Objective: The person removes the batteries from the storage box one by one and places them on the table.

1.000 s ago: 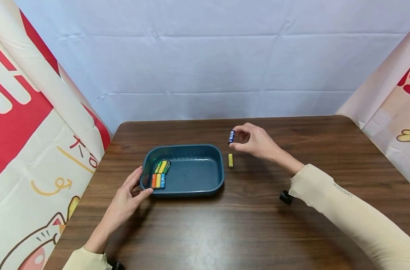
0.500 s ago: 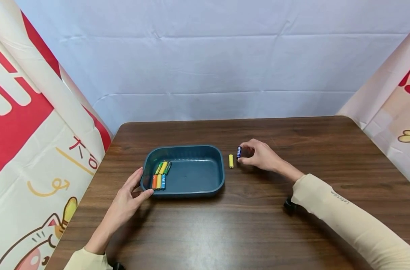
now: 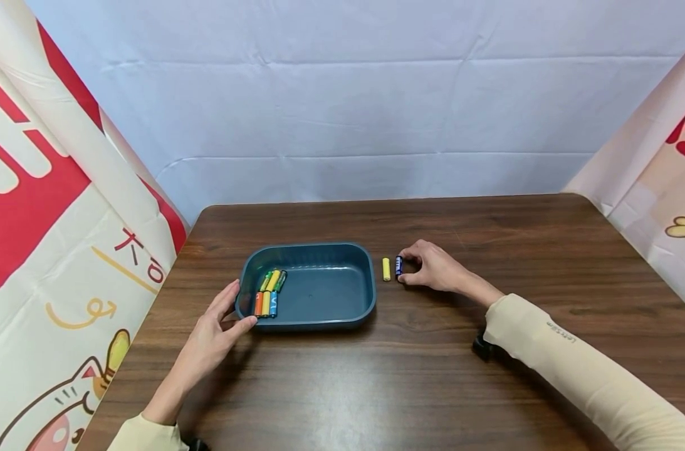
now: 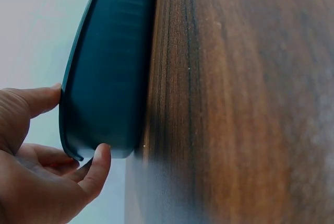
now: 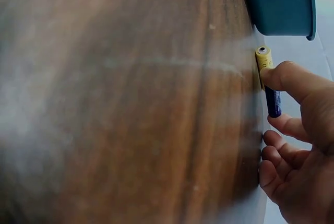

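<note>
A dark teal plastic tray (image 3: 342,300) lies on the table with several batteries (image 3: 266,304) lined up in two rows at its left end. My left hand (image 3: 209,338) holds the tray's near-left corner, thumb at the front and fingers along the left side; the left wrist view shows the fingers (image 4: 99,169) against its outer wall. Right of the tray, my right hand (image 3: 435,269) pinches a dark blue battery (image 3: 399,265) between thumb and fingertips, at the tabletop. Just left of it lies a yellow battery (image 3: 386,269), roughly parallel; the right wrist view overlaps the two.
The brown wood-grain table (image 3: 331,382) runs beneath everything. A pale cloth backdrop (image 3: 348,113) hangs behind its far edge. Printed red and white cloths (image 3: 43,207) hang at both sides.
My right hand has brought the blue battery down and nearer, from above and behind the yellow battery to the tabletop at its right. The left hand and tray have stayed put.
</note>
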`<state>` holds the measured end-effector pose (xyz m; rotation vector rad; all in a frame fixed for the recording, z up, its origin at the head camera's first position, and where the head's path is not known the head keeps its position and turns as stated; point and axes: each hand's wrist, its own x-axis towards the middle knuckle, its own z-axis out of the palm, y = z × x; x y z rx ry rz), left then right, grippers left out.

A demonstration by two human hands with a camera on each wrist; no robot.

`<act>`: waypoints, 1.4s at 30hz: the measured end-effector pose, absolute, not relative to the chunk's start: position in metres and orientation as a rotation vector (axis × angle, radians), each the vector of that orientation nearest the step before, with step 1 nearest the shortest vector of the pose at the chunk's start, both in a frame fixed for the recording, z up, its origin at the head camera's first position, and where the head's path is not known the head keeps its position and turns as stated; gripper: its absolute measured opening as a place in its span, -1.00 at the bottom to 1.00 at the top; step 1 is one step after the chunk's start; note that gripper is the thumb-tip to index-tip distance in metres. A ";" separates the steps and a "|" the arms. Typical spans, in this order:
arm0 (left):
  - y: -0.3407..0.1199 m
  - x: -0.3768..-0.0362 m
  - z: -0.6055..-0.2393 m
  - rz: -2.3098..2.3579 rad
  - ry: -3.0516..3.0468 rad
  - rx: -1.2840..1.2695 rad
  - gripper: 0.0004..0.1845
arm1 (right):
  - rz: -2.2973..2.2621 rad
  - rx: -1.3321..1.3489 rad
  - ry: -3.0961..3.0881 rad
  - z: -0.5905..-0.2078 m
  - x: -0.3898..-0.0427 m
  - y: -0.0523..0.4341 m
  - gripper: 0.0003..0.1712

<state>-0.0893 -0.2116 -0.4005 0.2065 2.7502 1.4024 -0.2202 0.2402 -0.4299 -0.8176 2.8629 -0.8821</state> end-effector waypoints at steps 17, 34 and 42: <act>-0.211 -0.090 -0.399 1.389 2.752 0.191 -0.13 | -0.817 -0.789 2.863 -0.431 -0.219 0.239 -0.45; -0.212 -0.089 -0.400 1.387 2.745 0.183 -0.12 | -0.839 -0.795 2.855 -0.431 -0.220 0.240 -0.46; -0.212 -0.089 -0.402 1.398 2.747 0.188 -0.12 | -0.860 -0.790 2.852 -0.432 -0.220 0.240 -0.43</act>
